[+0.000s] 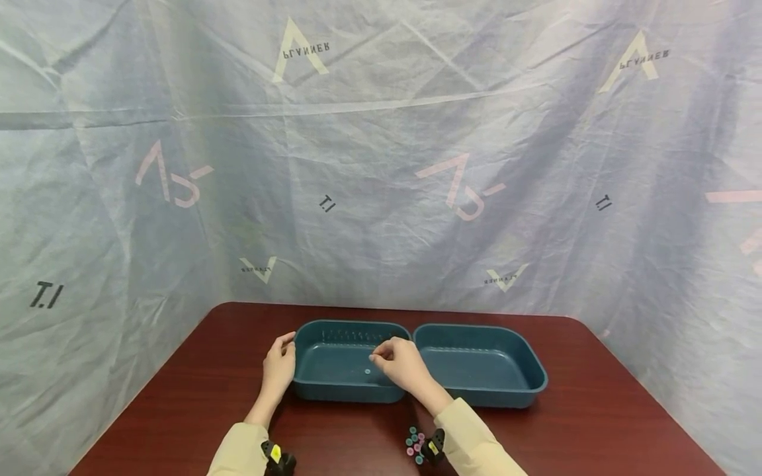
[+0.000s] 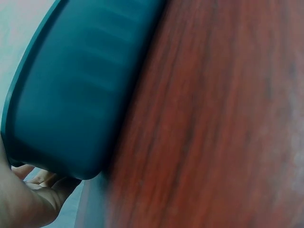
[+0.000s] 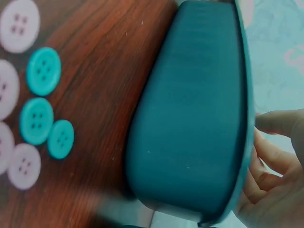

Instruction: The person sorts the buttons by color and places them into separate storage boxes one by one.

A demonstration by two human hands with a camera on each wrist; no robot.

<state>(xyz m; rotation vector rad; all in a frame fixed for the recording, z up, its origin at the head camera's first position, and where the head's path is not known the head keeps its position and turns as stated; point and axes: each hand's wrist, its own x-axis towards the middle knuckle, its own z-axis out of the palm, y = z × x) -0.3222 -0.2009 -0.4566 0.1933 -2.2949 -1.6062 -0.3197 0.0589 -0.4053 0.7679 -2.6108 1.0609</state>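
My left hand (image 1: pixel 280 363) rests at the left end of the left blue-green tray (image 1: pixel 351 393), its fingers along the outer wall near the rim. In the left wrist view, the fingers of the left hand (image 2: pixel 28 199) touch the tray's end. My right hand (image 1: pixel 405 362) reaches over the right part of the same tray, thumb and forefinger tips close together, with no thing showing between them. Just below those tips, a small pale button (image 1: pixel 367 371) shows inside the tray. In the right wrist view, the tray wall (image 3: pixel 194 109) hides the fingertips of the right hand (image 3: pixel 275 166).
A second blue-green tray (image 1: pixel 536 390) stands against the right side of the first. Several pink and teal buttons (image 3: pixel 42 71) lie on the dark red wooden table (image 1: pixel 345 436), near my right wrist. A printed pale cloth (image 1: pixel 381 264) hangs behind and beside the table.
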